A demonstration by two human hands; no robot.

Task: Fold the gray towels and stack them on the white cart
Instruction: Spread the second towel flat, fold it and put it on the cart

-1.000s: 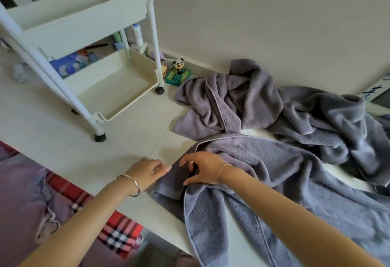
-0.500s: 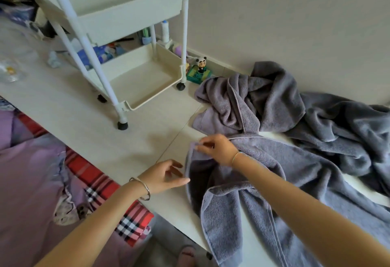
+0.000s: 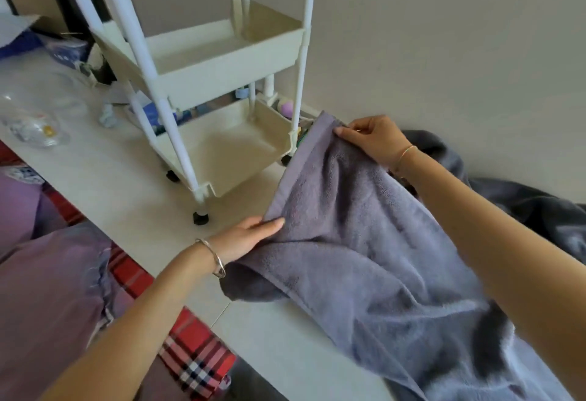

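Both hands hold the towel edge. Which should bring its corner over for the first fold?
Probably the right hand: it pinches the far corner of the gray towel, held high, while the left hand holds the near corner low.

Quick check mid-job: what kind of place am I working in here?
Most likely a room in a home, perhaps a bedroom. A white rolling cart stands by a plain wall, red checked fabric like bedding lies beside the white surface, and a gray towel is held up.

Home bedrm, plaid bedding (image 3: pixel 193 359), storage cart (image 3: pixel 222 77), towels (image 3: pixel 364 242)
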